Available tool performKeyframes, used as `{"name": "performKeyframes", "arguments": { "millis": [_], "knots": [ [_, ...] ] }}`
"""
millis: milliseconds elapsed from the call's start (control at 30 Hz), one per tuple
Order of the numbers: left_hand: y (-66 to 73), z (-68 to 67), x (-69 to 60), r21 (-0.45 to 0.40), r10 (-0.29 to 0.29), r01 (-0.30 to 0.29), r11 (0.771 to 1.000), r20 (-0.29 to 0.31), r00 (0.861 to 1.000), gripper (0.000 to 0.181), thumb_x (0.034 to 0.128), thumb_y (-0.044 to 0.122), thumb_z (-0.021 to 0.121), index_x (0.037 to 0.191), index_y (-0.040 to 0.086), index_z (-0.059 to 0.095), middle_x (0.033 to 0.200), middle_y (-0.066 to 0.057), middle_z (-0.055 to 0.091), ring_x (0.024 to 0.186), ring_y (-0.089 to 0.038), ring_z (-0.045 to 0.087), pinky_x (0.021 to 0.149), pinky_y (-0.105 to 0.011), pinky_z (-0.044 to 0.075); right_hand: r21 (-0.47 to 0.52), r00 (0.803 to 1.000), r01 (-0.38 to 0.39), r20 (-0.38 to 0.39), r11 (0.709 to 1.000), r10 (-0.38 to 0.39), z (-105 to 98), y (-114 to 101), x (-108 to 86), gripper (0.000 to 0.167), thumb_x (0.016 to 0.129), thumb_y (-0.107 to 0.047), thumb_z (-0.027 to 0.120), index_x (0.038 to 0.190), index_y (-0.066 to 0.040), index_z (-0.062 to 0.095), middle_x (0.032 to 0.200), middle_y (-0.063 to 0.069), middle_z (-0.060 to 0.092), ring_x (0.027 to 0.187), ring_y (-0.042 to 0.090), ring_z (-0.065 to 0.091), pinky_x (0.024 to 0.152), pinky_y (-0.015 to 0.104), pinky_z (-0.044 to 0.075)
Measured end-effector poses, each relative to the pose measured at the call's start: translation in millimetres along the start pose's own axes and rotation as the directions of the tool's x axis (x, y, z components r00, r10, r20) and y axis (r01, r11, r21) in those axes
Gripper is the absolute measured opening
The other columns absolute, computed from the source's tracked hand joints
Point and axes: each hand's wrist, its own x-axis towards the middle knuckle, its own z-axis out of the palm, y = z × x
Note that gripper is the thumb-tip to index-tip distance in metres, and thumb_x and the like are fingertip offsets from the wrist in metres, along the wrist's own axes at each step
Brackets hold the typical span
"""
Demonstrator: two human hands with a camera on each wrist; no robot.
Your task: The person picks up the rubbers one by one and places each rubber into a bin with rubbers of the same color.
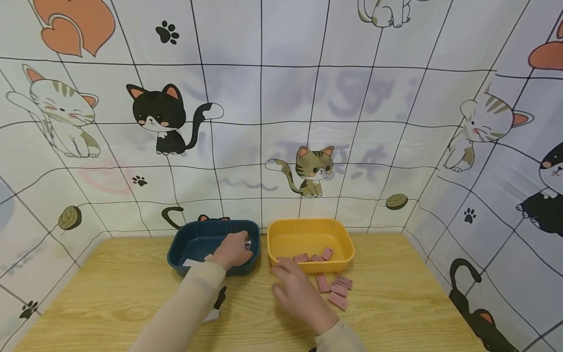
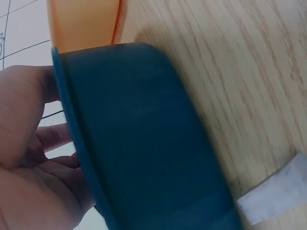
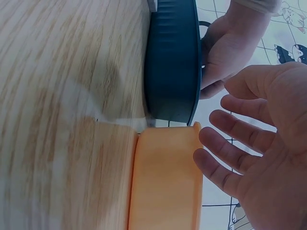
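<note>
My left hand (image 1: 232, 250) reaches down into the blue bin (image 1: 182, 234), where white pieces (image 1: 190, 263) lie. A small whitish piece with dark marks (image 1: 248, 245) shows right beside its fingers. In the left wrist view the fingertips pass behind the bin's rim, so whether they pinch anything is hidden. My right hand (image 1: 301, 296) hovers by the front of the yellow bin (image 1: 310, 227), fingers spread and slightly bent, with nothing in it. Several small pink rectangular pieces (image 1: 327, 253) lie inside that bin. More pink pieces (image 1: 338, 288) lie on the table beside the right hand.
Both bins stand side by side at the back of the wooden table (image 1: 391, 303), close to a cloth wall (image 1: 286, 98) printed with cats and grid lines. A white piece (image 2: 273, 191) lies on the table in front of the blue bin, near the left forearm.
</note>
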Motion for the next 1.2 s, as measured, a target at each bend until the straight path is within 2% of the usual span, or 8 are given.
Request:
{"name": "performKeyframes", "arguments": {
  "millis": [167,333,600,867,1033,1200],
  "knots": [
    [0.8,2.4,3.8,-0.012,-0.022,0.022,1.0,-0.004,1.0,0.027,0.0879,0.012,0.071,0.112,0.003,0.062,0.097,-0.01,0.063,0.084,-0.024,0.058,0.076,-0.043,0.052,0.023,0.999,-0.023,0.038,0.999,0.022,1,-1,1.1,0.024,0.095,-0.008,0.069,0.117,-0.003,0.071,0.122,0.011,0.063,0.125,0.03,0.06,0.101,0.047,0.052],
    [1.7,5.6,6.6,-0.014,-0.033,0.033,0.999,0.005,0.999,0.036,0.0887,0.013,0.072,0.121,-0.001,0.063,0.106,-0.014,0.066,0.091,-0.026,0.062,0.083,-0.045,0.055,0.023,0.996,-0.06,0.07,0.998,0.058,3,-1,0.7,0.025,0.096,-0.009,0.068,0.12,-0.004,0.071,0.125,0.011,0.064,0.128,0.032,0.058,0.103,0.049,0.051],
    [-0.1,12.3,13.0,-0.007,-0.07,0.07,0.998,0.023,0.997,0.043,0.0902,0.011,0.071,0.13,-0.003,0.061,0.121,-0.019,0.067,0.11,-0.033,0.065,0.094,-0.05,0.055,0.0,0.998,-0.039,0.05,0.999,0.039,5,0,-1.7,0.024,0.095,-0.008,0.069,0.118,-0.004,0.071,0.118,0.005,0.065,0.111,0.022,0.062,0.095,0.042,0.054],
    [1.0,16.2,16.2,-0.048,-0.103,0.105,0.993,0.05,0.993,0.055,0.094,0.007,0.066,0.145,-0.006,0.05,0.143,-0.026,0.056,0.132,-0.041,0.056,0.104,-0.053,0.05,0.005,1.0,-0.002,0.02,1.0,0.002,6,1,-3.2,0.022,0.093,-0.005,0.07,0.115,-0.004,0.072,0.114,0.006,0.065,0.103,0.02,0.062,0.089,0.04,0.056],
    [1.2,11.6,13.8,-0.06,-0.105,0.109,0.992,0.056,0.993,0.054,0.0937,0.003,0.062,0.146,-0.006,0.049,0.144,-0.026,0.055,0.13,-0.04,0.057,0.102,-0.053,0.051,0.008,0.999,-0.022,0.04,1.0,0.022,6,1,-3.4,0.022,0.094,-0.006,0.068,0.115,-0.004,0.072,0.115,0.005,0.065,0.106,0.02,0.062,0.093,0.04,0.055],
    [-4.4,6.8,9.6,-0.055,-0.042,0.044,0.998,0.029,0.999,0.038,0.0949,0.004,0.06,0.132,-0.005,0.059,0.126,-0.021,0.065,0.11,-0.033,0.065,0.091,-0.05,0.055,0.003,0.999,-0.023,0.041,1.0,0.023,6,1,-3.6,0.021,0.094,-0.006,0.068,0.115,-0.004,0.072,0.115,0.004,0.064,0.108,0.02,0.062,0.093,0.04,0.055]
  ]
}}
